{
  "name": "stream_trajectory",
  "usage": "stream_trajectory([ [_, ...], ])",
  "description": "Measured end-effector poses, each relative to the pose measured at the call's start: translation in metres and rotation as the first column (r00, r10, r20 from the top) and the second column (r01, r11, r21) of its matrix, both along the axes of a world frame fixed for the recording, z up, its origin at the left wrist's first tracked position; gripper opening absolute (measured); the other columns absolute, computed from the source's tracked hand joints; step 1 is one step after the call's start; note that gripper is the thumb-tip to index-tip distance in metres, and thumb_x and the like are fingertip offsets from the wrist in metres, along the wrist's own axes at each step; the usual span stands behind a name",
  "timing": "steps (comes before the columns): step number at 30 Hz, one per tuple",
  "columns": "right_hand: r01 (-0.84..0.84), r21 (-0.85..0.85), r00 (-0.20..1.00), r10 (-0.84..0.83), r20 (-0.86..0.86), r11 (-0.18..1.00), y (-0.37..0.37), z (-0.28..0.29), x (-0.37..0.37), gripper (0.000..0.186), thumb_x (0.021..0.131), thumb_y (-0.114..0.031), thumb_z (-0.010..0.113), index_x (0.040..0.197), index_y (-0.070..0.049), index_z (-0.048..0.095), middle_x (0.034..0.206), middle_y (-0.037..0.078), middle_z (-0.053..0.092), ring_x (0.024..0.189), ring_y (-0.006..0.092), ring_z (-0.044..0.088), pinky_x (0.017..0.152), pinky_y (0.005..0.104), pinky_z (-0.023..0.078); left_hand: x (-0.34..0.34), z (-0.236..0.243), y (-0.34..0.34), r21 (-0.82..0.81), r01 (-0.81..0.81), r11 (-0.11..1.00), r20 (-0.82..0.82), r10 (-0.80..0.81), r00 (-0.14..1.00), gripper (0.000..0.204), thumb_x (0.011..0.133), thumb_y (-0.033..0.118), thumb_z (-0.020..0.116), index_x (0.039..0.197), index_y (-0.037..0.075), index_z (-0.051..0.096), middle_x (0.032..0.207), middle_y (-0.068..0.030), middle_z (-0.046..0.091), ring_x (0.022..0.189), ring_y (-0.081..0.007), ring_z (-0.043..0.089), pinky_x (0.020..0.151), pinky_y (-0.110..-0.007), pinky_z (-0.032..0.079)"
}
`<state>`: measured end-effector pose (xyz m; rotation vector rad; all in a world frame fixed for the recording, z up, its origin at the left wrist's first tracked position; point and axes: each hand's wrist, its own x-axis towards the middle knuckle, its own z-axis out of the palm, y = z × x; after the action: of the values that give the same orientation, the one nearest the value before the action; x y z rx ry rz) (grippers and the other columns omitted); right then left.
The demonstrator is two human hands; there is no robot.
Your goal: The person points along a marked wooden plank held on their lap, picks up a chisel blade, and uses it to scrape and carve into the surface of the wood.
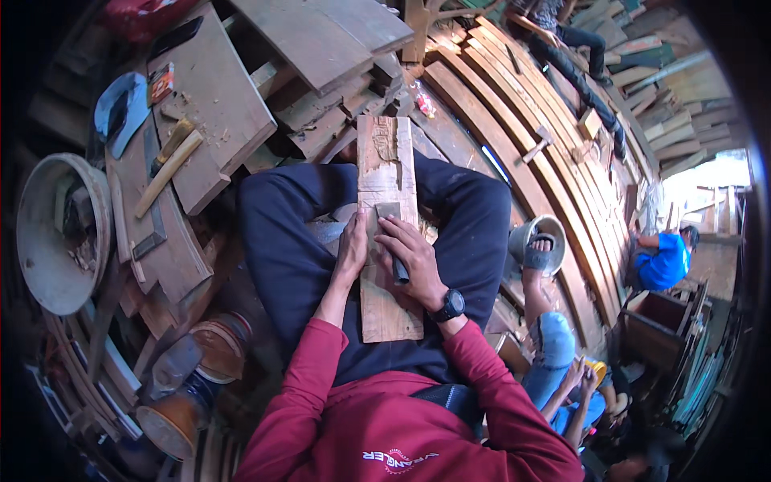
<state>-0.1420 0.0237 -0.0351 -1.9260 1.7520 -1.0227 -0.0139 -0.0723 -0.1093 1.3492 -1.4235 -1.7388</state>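
Observation:
A worn plank (386, 313) lies lengthwise across my lap, with a split, gouged patch near its far end. My left hand (352, 249) grips the plank's left edge beside a flat grey piece (388, 211), perhaps a blade, lying on the plank's middle. My right hand (409, 261) is closed over this piece and a dark cylindrical handle (400, 273), its fingers bent across them. I cannot tell whether piece and handle are one tool.
Stacked boards (225, 96) at left carry a cap (120, 112) and wooden-handled tools (169, 173). A white bucket (103, 233) stands below them. Curved beams (514, 96) run along the right. Co-workers (662, 257) (552, 337) sit at right; another person's legs (594, 48) show above.

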Motion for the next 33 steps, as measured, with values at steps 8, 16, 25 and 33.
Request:
stream_trajectory([
  [8,0.009,0.062,1.000,-0.009,-0.008,0.998,-0.002,0.011,0.005,0.040,0.078,-0.007,0.068,0.118,-0.005,0.067,0.137,0.018,0.060,0.134,0.0379,0.053,0.106,0.0469,0.048,-0.001,0.019,-0.002,0.000,0.052,0.999,0.237,-0.051,0.970,0.066,0.107,0.051,0.033,0.112,-0.006,0.066,0.110,-0.0343,0.066,0.111,-0.0509,0.060,0.092,-0.051,0.048],
  [16,-0.005,0.184,0.998,0.016,-0.058,0.983,-0.018,0.047,0.009,0.040,0.080,-0.008,0.067,0.119,-0.004,0.066,0.138,0.019,0.059,0.135,0.0375,0.051,0.107,0.0452,0.047,0.000,0.007,-0.005,0.042,0.017,0.999,0.024,-0.018,1.000,0.063,0.107,0.048,0.039,0.114,-0.008,0.066,0.106,-0.0259,0.071,0.102,-0.0343,0.068,0.090,-0.040,0.050],
  [25,0.011,0.211,0.986,0.024,-0.163,0.978,-0.021,0.055,0.023,0.046,0.075,-0.009,0.069,0.120,-0.005,0.064,0.141,0.019,0.056,0.136,0.0375,0.049,0.108,0.0452,0.047,0.009,0.022,-0.009,0.113,0.041,0.993,-0.084,-0.032,0.996,0.063,0.106,0.050,0.039,0.117,-0.006,0.067,0.107,-0.0261,0.072,0.101,-0.0343,0.070,0.087,-0.041,0.053],
  [33,0.038,0.173,0.990,-0.013,-0.142,0.984,-0.006,0.044,0.030,0.054,0.071,-0.004,0.069,0.125,-0.006,0.063,0.143,0.018,0.055,0.138,0.0371,0.048,0.106,0.0449,0.048,0.010,0.026,-0.003,0.109,0.021,0.994,-0.029,-0.018,0.999,0.061,0.106,0.049,0.040,0.115,-0.006,0.067,0.106,-0.0274,0.071,0.103,-0.0372,0.069,0.090,-0.042,0.051],
])
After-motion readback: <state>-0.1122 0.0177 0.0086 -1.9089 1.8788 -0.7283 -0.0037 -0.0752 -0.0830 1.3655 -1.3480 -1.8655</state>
